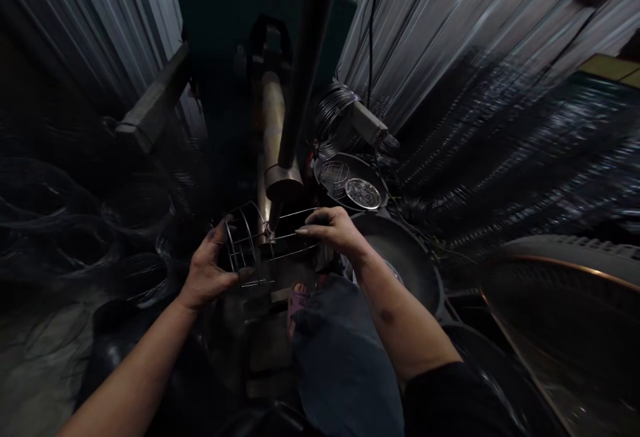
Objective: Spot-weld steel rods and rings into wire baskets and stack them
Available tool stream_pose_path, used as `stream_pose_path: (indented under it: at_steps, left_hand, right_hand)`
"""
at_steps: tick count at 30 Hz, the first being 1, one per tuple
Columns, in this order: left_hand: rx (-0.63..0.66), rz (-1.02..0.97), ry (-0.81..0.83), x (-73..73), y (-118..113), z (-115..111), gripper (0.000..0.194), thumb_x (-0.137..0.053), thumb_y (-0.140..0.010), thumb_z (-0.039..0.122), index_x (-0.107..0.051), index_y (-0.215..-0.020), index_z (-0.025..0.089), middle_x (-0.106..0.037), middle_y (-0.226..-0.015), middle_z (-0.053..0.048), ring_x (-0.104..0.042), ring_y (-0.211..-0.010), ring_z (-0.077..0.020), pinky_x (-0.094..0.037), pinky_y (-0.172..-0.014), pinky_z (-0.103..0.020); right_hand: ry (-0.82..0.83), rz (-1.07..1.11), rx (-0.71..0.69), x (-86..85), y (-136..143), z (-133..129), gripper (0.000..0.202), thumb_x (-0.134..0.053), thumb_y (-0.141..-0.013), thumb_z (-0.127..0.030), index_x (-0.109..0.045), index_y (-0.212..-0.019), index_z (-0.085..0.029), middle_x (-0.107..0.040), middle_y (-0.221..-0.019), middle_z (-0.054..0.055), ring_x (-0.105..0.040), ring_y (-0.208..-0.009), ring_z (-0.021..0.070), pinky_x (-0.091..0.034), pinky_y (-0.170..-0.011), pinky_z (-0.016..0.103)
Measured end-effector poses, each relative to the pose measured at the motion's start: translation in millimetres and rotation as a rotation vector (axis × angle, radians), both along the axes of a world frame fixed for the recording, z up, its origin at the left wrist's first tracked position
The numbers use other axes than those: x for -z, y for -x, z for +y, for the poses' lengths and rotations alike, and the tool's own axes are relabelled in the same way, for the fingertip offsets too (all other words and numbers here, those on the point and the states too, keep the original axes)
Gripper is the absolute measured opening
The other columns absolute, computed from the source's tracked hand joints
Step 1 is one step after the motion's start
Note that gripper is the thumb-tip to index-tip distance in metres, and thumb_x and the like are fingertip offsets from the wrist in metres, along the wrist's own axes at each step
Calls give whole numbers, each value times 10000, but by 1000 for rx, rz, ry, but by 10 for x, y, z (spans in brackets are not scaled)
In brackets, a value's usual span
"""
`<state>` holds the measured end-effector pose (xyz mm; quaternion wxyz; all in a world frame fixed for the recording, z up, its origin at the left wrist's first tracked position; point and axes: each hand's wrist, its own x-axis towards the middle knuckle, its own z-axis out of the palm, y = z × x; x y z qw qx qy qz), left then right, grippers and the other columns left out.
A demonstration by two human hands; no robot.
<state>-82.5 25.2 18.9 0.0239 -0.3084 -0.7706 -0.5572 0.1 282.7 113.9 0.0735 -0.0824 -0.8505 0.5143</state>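
A round wire frame (250, 240) with curved rings and straight wires sits at the tips of a welding machine, in the middle of the view. My left hand (213, 267) grips its ringed left end between thumb and fingers. Pinched at the right, my right hand (333, 229) holds the straight wires that reach out from the frame. Above the frame hangs a dark metal rod (305, 70), its lower tip touching or very near the wires. A pale metal cylinder (273, 117) runs back behind the rod.
Right of the machine lie a coil of wire (333, 117), a pan (383, 183) with round wire pieces, and a large dark bowl (415, 257). A fan cage (565, 270) stands far right. Wire rings (137, 270) are piled at the left; bundled wires (500, 137) fill the right.
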Motion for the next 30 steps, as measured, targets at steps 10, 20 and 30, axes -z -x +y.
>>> stream_pose_path:
  at_steps: [10,20,30]
  left_hand:
    - [4,-20,-15,31,48,27,1007,-825,-551,428,-369,-1428,241,-486,-1377,-108,-511,-1226,-298,-395,-1062,-463]
    - [22,-177,-111,-29,69,130,1035,-847,-506,423,-399,-1413,202,-539,-1301,-127,-546,-1182,-300,-393,-1057,-491]
    - [51,-310,-155,-45,98,181,1083,-879,-456,377,-399,-1411,199,-465,-1410,-148,-488,-1252,-321,-360,-1082,-489]
  right_hand:
    - [6,20,-17,-45,16,5,312,-764,-602,-462,-690,-630,-161,-575,-580,-1,-491,-575,129,-377,-570,260]
    - [-26,32,-17,-16,93,92,308,-772,-597,-447,-685,-633,-153,-558,-566,-13,-477,-564,118,-376,-561,250]
    - [21,-3,8,-35,175,118,346,-788,-549,-473,-681,-627,-154,-559,-561,-18,-484,-562,118,-374,-555,250]
